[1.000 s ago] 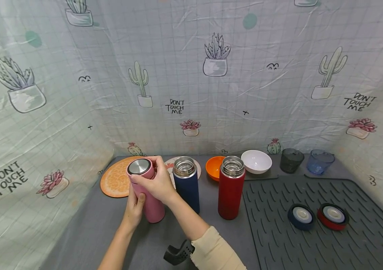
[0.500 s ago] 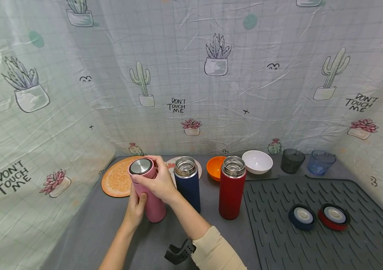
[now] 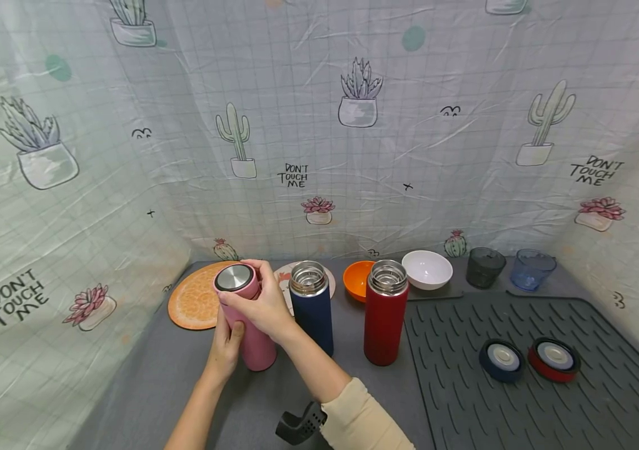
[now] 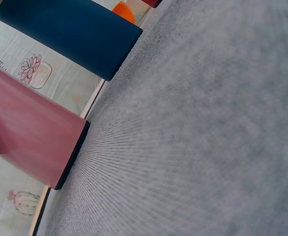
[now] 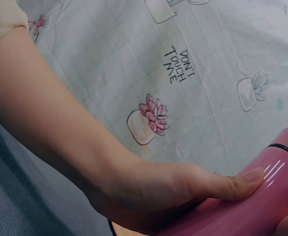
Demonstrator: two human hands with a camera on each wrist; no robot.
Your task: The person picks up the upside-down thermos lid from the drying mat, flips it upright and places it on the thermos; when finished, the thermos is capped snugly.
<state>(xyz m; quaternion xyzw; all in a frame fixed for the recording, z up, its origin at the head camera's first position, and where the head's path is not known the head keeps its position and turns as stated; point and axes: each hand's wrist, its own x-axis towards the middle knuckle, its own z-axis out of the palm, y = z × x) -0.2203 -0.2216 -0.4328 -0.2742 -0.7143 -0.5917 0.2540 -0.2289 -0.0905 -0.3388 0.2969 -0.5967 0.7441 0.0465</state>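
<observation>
Pink flask (image 3: 251,325) stood upright on the grey table (image 3: 150,387), left of the navy flask (image 3: 312,306) and the red flask (image 3: 384,311), both uncapped. My left hand (image 3: 224,350) was wrapped around the pink body low down. My right hand (image 3: 260,303) gripped its cap (image 3: 234,279), fingers curled over the rim. Navy lid (image 3: 501,360) and red lid (image 3: 553,359) lay side by side on the ribbed mat (image 3: 522,412), well apart from me.

The head camera looks forward and down from above, taking in the whole grey tabletop (image 3: 173,387). Both wrist cameras sit very near — left low along the table, right facing the backdrop — all sharing the tall pink metal flask (image 3: 246,322).
</observation>
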